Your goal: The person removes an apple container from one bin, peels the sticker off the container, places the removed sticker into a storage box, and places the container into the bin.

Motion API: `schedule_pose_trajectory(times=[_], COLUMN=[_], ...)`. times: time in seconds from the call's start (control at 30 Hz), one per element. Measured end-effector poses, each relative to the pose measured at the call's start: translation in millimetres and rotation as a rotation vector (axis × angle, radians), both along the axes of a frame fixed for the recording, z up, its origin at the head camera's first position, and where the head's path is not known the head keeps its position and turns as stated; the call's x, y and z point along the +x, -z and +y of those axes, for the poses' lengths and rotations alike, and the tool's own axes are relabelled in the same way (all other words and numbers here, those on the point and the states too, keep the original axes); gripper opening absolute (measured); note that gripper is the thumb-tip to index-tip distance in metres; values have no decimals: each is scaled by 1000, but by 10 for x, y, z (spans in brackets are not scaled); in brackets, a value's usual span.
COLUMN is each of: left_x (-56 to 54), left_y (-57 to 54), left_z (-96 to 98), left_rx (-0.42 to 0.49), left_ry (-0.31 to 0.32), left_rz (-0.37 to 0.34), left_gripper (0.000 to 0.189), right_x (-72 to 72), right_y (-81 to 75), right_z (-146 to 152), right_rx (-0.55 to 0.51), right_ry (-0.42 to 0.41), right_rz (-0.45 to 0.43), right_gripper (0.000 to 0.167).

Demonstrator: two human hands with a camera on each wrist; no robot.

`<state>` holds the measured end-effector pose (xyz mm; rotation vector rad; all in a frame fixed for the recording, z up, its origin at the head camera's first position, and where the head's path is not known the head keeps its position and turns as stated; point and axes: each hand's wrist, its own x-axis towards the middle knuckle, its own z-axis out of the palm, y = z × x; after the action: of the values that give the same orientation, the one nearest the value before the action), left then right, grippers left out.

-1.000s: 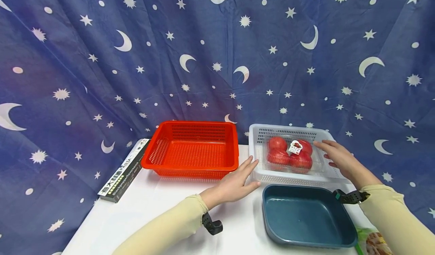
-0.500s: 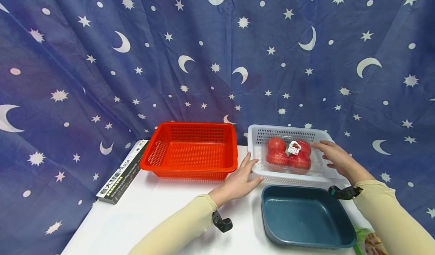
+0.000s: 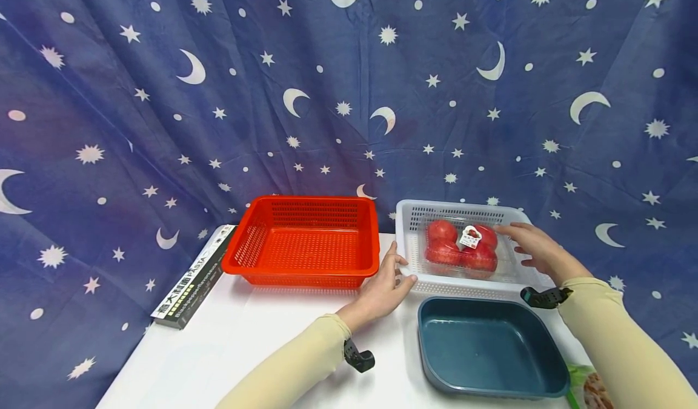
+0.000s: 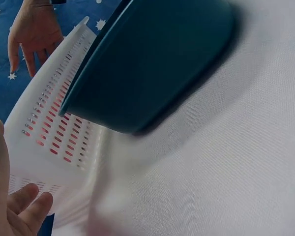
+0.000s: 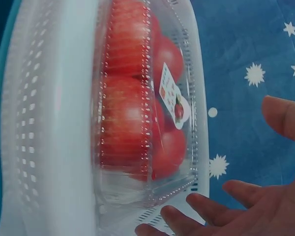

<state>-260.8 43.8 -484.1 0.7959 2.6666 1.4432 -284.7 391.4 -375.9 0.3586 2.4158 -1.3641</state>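
The white basket point(image 3: 463, 285) stands at the back right of the bench point(image 3: 245, 342), just behind the teal tray point(image 3: 491, 348) and beside the red basket point(image 3: 305, 239). Inside it lies a clear plastic clamshell of tomatoes point(image 3: 463, 248), closed and labelled.

The left hand point(image 3: 382, 288) is laid against the near left corner of the white basket, fingers straight and slightly spread, thumb along the front rim; nothing is gripped. The right hand point(image 3: 537, 248) is held at the basket's right rim, fingers extended and relaxed; whether the rim is actually touched cannot be told, though in the right wrist view the fingertips point(image 5: 199, 204) are seen just beside the far corner.

If the basket is to be taken up, a grip under the rolled rim on both short sides is judged best, with the pull kept level so that the clamshell does not slide. The rim should be cleared of the teal tray in front before anything is shifted sideways.

The white basket is thin, perforated plastic with slotted walls, likely to flex a little under load. The clamshell is glossy and ribbed, and the tomatoes are smooth and round. The teal tray is matte, solid-walled and round-cornered. The red basket is of the same slotted kind. The bench is covered in a finely textured white cloth.
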Motion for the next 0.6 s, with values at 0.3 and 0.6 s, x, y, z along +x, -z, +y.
schedule_pose_trajectory(times=[0.3,0.6], left_x=[-27,-24], left_y=[150,226], left_z=[75,153], left_rx=[184,317], left_ry=[3,-9], left_rz=[-42,-88], left_gripper=[30,39], right_x=[-123,-242], right_y=[44,106], right_z=[72,123], right_rx=[-68,-88], right_ry=[21,56], right_rz=[-58,-112], right_gripper=[110,112])
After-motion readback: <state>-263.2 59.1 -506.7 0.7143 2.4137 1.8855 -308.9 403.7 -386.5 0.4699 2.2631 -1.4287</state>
